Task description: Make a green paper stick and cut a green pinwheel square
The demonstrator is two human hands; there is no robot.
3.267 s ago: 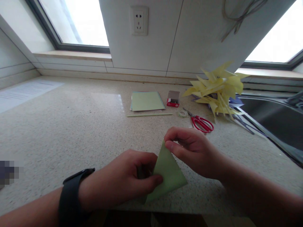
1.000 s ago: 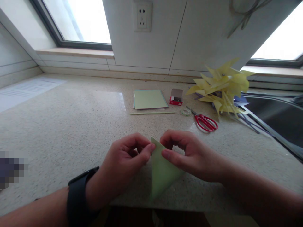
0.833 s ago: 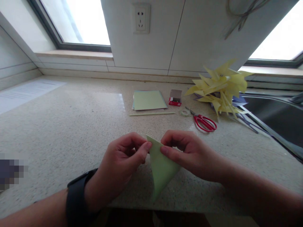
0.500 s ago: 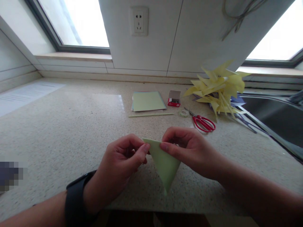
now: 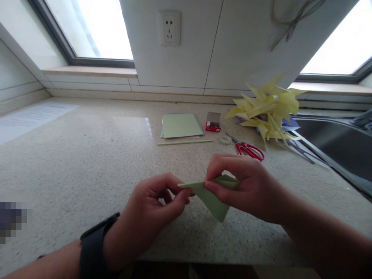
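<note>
A light green paper folded into a triangle [image 5: 213,197] is held just above the speckled countertop [image 5: 87,155], near its front edge. My left hand [image 5: 151,211], with a black watch on its wrist, pinches the paper's left corner between thumb and forefinger. My right hand [image 5: 247,186] pinches the paper's top edge, its fingers curled over it. The triangle's point hangs down and to the right.
Farther back lie a stack of green sheets [image 5: 180,125], a thin green stick [image 5: 185,142], a small red box [image 5: 213,121], a tape ring [image 5: 224,140] and red scissors [image 5: 248,150]. A pile of yellow paper pinwheels [image 5: 269,108] stands beside a sink [image 5: 337,143] at right.
The folded paper has been turned between both hands, from standing with one corner up to nearly edge-on with its top edge level. My right hand now covers the top edge.
</note>
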